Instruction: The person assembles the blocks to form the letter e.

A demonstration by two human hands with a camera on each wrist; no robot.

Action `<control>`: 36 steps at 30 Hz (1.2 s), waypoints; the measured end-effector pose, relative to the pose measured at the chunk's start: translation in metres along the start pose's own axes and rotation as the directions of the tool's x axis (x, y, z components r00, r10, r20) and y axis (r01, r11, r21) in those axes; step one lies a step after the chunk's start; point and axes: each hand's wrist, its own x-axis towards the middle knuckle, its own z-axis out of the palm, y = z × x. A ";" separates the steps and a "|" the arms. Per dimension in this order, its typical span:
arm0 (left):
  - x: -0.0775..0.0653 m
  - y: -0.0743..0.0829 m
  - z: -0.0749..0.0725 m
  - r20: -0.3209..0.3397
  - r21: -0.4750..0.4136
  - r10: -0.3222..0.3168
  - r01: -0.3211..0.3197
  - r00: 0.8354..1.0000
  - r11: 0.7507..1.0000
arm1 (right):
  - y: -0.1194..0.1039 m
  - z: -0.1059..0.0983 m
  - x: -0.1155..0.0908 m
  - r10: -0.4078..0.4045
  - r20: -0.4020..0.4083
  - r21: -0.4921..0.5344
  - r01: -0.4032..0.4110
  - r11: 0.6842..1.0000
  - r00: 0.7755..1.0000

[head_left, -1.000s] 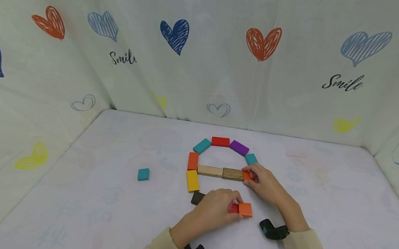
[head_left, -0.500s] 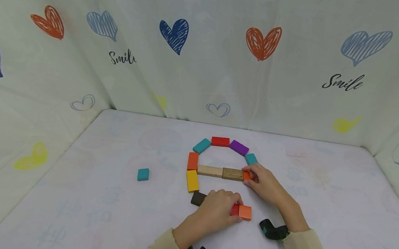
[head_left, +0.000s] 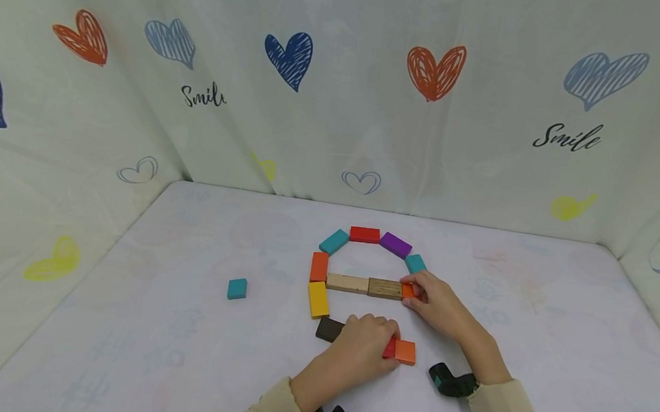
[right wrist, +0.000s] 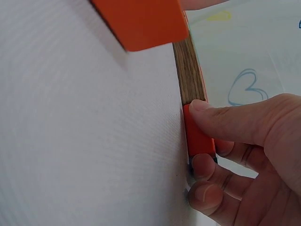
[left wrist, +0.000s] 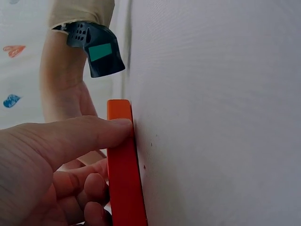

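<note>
In the head view a loop of coloured blocks lies on the table. My left hand (head_left: 355, 349) pinches a red block (left wrist: 126, 188) between thumb and fingers at the loop's near side. An orange block (head_left: 405, 352) touches that block's right end. My right hand (head_left: 441, 307) pinches another orange block (right wrist: 198, 136) at the loop's right. This block butts against a brown wooden block (head_left: 385, 289), which follows a pale wooden block (head_left: 347, 283) in a row across the loop. Left of my left hand a dark block (head_left: 329, 329) is partly covered.
Round the loop lie a yellow block (head_left: 318, 300), a red-orange one (head_left: 319, 267), a teal one (head_left: 334, 241), a red one (head_left: 365, 235), a purple one (head_left: 395, 244) and a second teal one (head_left: 415, 263). Apart at left sits a loose teal block (head_left: 237, 289). A white curtain (head_left: 337, 121) rises behind.
My left hand has shifted slightly right, uncovering more of the dark block. The near orange block has slid a little toward me. My right hand has stayed in place.
</note>
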 end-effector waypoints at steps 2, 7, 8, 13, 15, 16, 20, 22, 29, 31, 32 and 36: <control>0.000 0.000 0.000 0.001 0.001 -0.001 0.001 1.000 1.000 | 0.000 0.000 0.000 -0.003 -0.001 0.000 0.003 1.000 1.000; 0.000 0.000 0.000 0.006 -0.004 -0.007 0.007 1.000 1.000 | 0.001 0.001 0.000 -0.005 -0.003 0.001 0.005 1.000 1.000; 0.000 0.000 0.000 0.006 -0.004 -0.008 0.008 1.000 1.000 | 0.001 0.001 0.000 -0.005 -0.003 0.001 0.005 1.000 1.000; 0.000 0.001 -0.001 0.012 -0.005 -0.013 0.013 1.000 1.000 | 0.001 0.002 0.000 -0.001 -0.007 0.001 0.001 1.000 1.000; 0.000 0.001 -0.001 0.015 -0.009 -0.014 0.015 1.000 1.000 | 0.001 0.002 0.000 0.000 -0.007 0.001 0.000 1.000 1.000; 0.000 0.000 -0.002 0.018 -0.013 -0.015 0.015 1.000 1.000 | 0.002 0.002 0.000 0.000 -0.008 -0.002 0.000 1.000 1.000; -0.002 -0.002 -0.005 0.042 -0.065 -0.006 0.009 0.999 0.998 | 0.002 0.002 0.001 0.009 -0.008 -0.009 -0.009 1.000 1.000; -0.004 -0.005 -0.007 0.069 -0.126 -0.008 0.016 0.998 0.992 | 0.003 0.002 0.001 0.009 -0.007 -0.013 -0.009 1.000 1.000; -0.011 -0.021 -0.015 0.088 -0.335 0.057 -0.025 0.994 0.942 | 0.002 0.001 0.000 0.003 -0.006 -0.025 -0.003 1.000 1.000; -0.014 -0.025 -0.017 0.066 -0.350 0.082 -0.054 0.994 0.935 | 0.002 0.001 0.000 0.007 -0.012 -0.029 -0.007 1.000 1.000; -0.016 -0.027 -0.018 0.052 -0.351 0.090 -0.066 0.995 0.934 | 0.001 0.001 0.000 0.005 -0.012 -0.031 -0.005 1.000 1.000; -0.022 -0.037 -0.023 -0.002 -0.344 0.098 -0.093 0.995 0.934 | 0.000 0.001 0.000 0.002 -0.014 -0.030 -0.003 1.000 1.000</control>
